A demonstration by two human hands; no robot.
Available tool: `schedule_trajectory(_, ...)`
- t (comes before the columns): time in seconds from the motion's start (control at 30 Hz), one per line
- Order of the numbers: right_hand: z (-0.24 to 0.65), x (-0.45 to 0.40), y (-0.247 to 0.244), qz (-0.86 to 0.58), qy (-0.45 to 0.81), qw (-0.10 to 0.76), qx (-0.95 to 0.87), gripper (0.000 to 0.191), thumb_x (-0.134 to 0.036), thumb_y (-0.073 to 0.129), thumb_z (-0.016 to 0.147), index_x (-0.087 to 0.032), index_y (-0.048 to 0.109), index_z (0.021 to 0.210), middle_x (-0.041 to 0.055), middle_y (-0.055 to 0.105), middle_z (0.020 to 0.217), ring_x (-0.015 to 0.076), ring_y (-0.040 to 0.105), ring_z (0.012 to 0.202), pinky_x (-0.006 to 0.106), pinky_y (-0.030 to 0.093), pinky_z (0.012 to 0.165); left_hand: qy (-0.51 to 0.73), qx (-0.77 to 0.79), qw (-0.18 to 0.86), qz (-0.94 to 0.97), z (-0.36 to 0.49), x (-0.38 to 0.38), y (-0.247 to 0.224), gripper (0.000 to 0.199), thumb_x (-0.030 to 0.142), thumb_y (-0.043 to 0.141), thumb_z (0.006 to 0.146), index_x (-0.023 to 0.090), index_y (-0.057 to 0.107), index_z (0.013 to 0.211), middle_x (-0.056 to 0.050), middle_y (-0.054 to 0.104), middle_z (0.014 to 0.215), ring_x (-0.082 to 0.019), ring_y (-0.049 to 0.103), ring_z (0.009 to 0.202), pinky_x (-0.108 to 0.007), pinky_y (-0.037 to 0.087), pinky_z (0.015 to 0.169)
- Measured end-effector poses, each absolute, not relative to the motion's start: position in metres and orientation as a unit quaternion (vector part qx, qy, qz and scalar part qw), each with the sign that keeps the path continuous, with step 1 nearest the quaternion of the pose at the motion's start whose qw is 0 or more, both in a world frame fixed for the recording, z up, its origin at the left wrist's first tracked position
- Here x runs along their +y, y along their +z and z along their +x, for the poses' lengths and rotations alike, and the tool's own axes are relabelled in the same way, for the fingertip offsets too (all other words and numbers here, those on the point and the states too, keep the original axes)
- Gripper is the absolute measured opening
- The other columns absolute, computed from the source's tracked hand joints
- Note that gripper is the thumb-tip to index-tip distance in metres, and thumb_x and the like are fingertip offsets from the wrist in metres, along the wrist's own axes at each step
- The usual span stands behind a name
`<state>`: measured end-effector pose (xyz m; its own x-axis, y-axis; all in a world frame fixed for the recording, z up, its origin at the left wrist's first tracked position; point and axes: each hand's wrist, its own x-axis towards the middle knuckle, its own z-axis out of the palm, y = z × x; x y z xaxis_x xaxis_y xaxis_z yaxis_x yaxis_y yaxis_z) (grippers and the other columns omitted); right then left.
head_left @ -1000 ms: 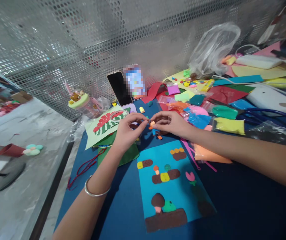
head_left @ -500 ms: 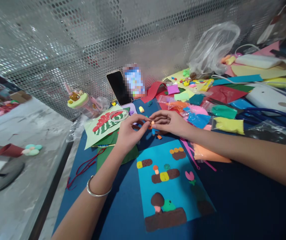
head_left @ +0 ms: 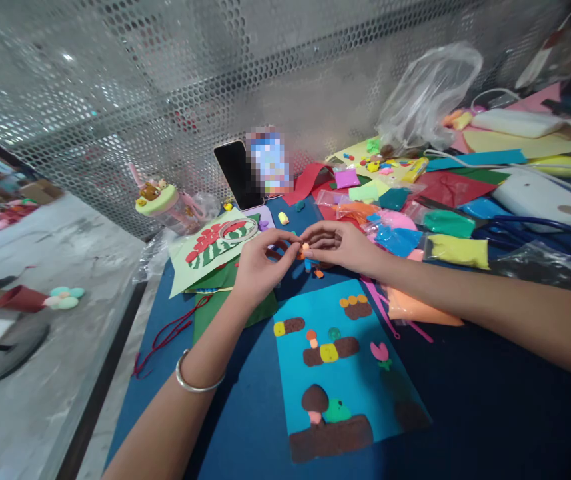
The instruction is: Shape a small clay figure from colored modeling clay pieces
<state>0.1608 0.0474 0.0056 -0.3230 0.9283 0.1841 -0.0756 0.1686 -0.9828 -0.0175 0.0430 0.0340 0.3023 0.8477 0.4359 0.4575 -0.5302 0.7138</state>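
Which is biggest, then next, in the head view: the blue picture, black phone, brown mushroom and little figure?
1. Blue picture
2. Black phone
3. Brown mushroom
Unsure: little figure. It's partly hidden, though what shows looks smallest.

A perforated metal panel [head_left: 310, 87] spans the top of the frame. Left of centre stands a lidded cup [head_left: 162, 200] (a brown bear-like figure sits on top). A dark-screened phone [head_left: 238, 175] leans at upper centre, a clear plastic bag [head_left: 422, 100] slumps upper right, and a reddish-brown pot [head_left: 19, 299] shows far left.
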Motion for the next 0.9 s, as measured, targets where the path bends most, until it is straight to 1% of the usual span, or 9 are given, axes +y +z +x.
schedule_trajectory(0.4,0.1608,0.0475,0.0042,-0.341,0.539,0.465,-0.614,0.026,-0.029,0.075,0.068,-0.02,0.063,0.089,0.0019,0.068,0.08,0.0159,0.066,0.079,0.032,0.056,0.074,0.407,0.421,0.221,0.779,-0.0168,0.0418,0.0335,0.007,0.023,0.062,0.079,0.019,0.067,0.078,-0.003,0.068,0.076,-0.012,0.061,0.064,-0.021,0.049,0.053)
schedule_trajectory(0.57,0.1606,0.0477,0.004,-0.335,0.553,0.464,-0.606,0.027,-0.028,0.076,0.067,-0.019,0.063,0.09,0.0014,0.067,0.078,0.0153,0.066,0.077,0.03,0.056,0.072,0.408,0.423,0.229,0.776,-0.0174,0.0417,0.0325,0.006,0.023,0.065,0.076,0.018,0.067,0.079,-0.002,0.068,0.075,-0.012,0.061,0.063,-0.021,0.049,0.054)
schedule_trajectory(0.77,0.1602,0.0472,0.0042,-0.333,0.554,0.463,-0.606,0.029,-0.029,0.076,0.067,-0.019,0.063,0.09,0.0019,0.068,0.079,0.0162,0.066,0.078,0.032,0.055,0.074,0.392,0.428,0.252,0.774,-0.0188,0.0429,0.0339,0.011,0.025,0.065,0.075,0.017,0.067,0.082,-0.004,0.07,0.081,-0.013,0.062,0.066,-0.022,0.049,0.054)
schedule_trajectory(0.9,0.1606,0.0476,0.0038,-0.327,0.559,0.462,-0.606,0.029,-0.027,0.076,0.067,-0.018,0.063,0.091,0.002,0.068,0.082,0.0151,0.066,0.08,0.031,0.054,0.075,0.386,0.42,0.263,0.778,-0.0189,0.0428,0.0342,0.014,0.027,0.067,0.075,0.017,0.066,0.084,-0.004,0.07,0.085,-0.013,0.062,0.067,-0.021,0.05,0.055)
